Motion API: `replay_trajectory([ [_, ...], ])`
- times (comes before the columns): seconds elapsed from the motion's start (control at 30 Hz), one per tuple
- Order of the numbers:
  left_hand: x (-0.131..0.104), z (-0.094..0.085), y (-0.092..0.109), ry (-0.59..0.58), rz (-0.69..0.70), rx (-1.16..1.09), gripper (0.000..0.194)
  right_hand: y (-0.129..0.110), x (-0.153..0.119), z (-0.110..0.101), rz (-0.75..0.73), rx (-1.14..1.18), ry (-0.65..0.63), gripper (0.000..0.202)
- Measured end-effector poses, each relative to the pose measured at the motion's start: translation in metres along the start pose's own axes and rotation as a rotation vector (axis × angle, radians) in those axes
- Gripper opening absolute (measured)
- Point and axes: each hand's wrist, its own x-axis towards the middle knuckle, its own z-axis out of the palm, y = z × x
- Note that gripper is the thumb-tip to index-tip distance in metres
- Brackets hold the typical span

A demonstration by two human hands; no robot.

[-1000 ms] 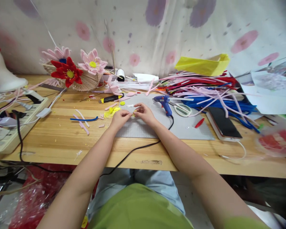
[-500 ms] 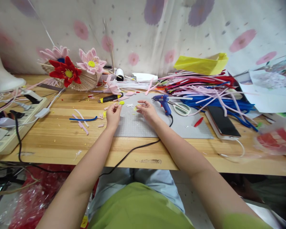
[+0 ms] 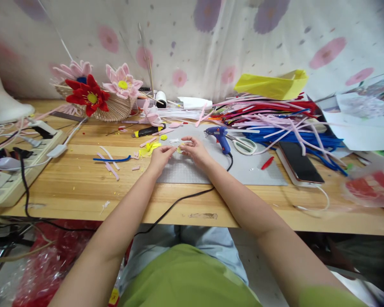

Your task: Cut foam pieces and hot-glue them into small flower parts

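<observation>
Over the grey mat [image 3: 198,172], my right hand [image 3: 195,151] pinches a small yellowish piece [image 3: 179,149]. My left hand [image 3: 162,157] comes in from the left with its fingers pressed together at the same piece; whether it grips the piece or something else is too small to tell. Just behind the hands lie a round yellow piece [image 3: 163,137] and small white bits [image 3: 174,140]. Yellow strips [image 3: 149,148] rest beside my left hand. A blue glue gun [image 3: 220,137] lies to the right of my right hand.
Scissors [image 3: 245,146], a red petal [image 3: 267,163] and a phone [image 3: 301,164] are on the right. Behind them are pipe cleaners [image 3: 275,115]. At the back left stand fuzzy flowers [image 3: 91,98]; a power strip [image 3: 25,166] is far left. A black cable [image 3: 182,198] crosses the front.
My left hand has moved right, away from the round yellow piece, and its fingertips now meet those of my right hand. The yellow strips behind it have come into view.
</observation>
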Motion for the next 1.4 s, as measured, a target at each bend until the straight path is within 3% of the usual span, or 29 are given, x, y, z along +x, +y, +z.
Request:
replay_trajectory([
  [0.2,0.001,0.000,-0.004,0.032,0.021,0.026,0.017,0.003,-0.002,0.004,-0.010,-0.010,-0.069,0.052],
  [0.63,0.002,-0.001,-0.009,0.020,0.109,0.066,0.020,0.006,-0.001,0.003,-0.032,-0.016,-0.066,0.051],
  [1.17,-0.001,-0.001,0.000,0.037,0.025,0.011,0.015,0.002,-0.005,0.002,-0.012,0.014,-0.123,0.053],
  [1.4,-0.001,-0.002,0.000,0.054,0.010,0.010,0.016,0.002,-0.003,0.001,-0.024,0.005,-0.084,0.049],
])
